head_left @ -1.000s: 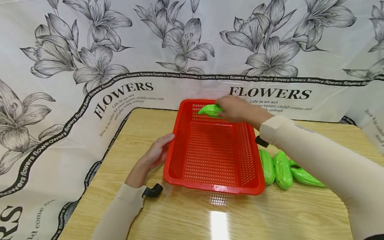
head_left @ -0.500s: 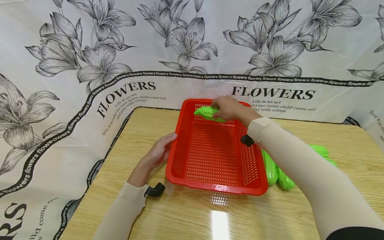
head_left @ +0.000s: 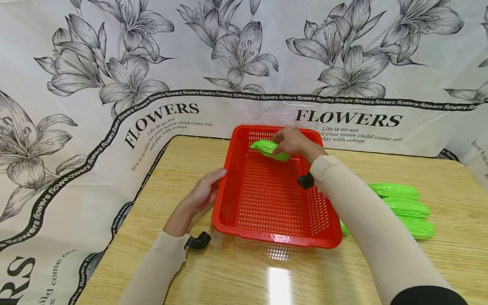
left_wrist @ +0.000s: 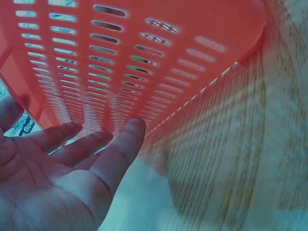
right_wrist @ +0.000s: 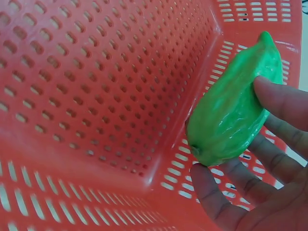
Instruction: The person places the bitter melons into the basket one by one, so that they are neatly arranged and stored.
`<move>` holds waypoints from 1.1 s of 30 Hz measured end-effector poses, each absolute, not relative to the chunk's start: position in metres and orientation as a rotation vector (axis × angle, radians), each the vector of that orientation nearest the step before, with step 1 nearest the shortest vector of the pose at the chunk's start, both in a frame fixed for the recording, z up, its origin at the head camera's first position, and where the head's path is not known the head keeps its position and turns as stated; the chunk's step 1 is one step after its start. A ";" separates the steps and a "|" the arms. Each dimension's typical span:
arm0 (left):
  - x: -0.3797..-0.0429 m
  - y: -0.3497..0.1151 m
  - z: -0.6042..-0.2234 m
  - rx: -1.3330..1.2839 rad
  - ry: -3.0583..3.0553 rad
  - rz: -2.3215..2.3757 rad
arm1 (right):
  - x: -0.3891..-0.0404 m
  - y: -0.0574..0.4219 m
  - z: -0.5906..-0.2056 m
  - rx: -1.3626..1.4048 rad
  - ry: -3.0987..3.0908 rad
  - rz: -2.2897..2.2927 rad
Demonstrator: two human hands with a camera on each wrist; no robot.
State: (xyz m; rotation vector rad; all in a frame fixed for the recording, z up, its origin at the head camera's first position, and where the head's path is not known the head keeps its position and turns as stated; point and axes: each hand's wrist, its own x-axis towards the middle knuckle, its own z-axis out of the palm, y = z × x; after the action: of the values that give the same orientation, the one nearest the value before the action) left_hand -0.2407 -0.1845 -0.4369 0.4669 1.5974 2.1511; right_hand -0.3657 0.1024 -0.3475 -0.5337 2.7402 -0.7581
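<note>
My right hand [head_left: 290, 142] holds a bright green, ridged bitter melon [right_wrist: 231, 106] between thumb and fingers. It hangs tilted inside the far end of the red perforated plastic basket [head_left: 267, 242], above the basket's floor. In the right wrist view the thumb lies on its near face and the fingers reach behind and beneath it. My left hand [head_left: 203, 192] rests at the basket's left side, thumb by the rim. In the left wrist view its fingertips [left_wrist: 137, 126] reach to the slotted outer wall, the fingers nearly straight.
Several more green bitter melons [head_left: 406, 207] lie on the wooden table [head_left: 213, 275] right of the basket, partly behind my right sleeve [head_left: 366, 220]. A flower-printed cloth [head_left: 244, 110] stands behind and left of the table.
My right hand has carried the bitter melon slightly lower and deeper into the basket's far end. The right forearm has swung leftward, uncovering melons at the right. My left hand stays by the rim.
</note>
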 end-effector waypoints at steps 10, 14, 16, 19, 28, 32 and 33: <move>-0.239 -0.184 -0.436 0.440 1.613 2.141 | -0.368 0.110 -0.365 -0.369 2.699 -0.828; -0.239 -0.183 -0.436 0.435 1.608 2.145 | -0.368 0.113 -0.372 -0.332 2.703 -0.844; -0.239 -0.183 -0.436 0.441 1.608 2.142 | -0.367 0.115 -0.374 -0.330 2.704 -0.852; -0.239 -0.182 -0.435 0.452 1.609 2.137 | -0.367 0.117 -0.378 -0.319 2.709 -0.875; -0.240 -0.182 -0.435 0.434 1.599 2.155 | -0.367 0.116 -0.376 -0.323 2.812 -0.829; -0.240 -0.183 -0.435 0.446 1.582 2.158 | -0.367 0.115 -0.375 -0.314 2.899 -0.784; -0.240 -0.183 -0.435 0.449 1.579 2.159 | -0.367 0.115 -0.374 -0.304 2.912 -0.782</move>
State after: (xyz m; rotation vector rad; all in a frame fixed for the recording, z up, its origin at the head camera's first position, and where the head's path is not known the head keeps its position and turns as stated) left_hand -0.2400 -0.1831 -0.4352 0.4486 1.5787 2.1588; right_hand -0.3669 0.1149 -0.3745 -0.3040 2.9125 -0.7821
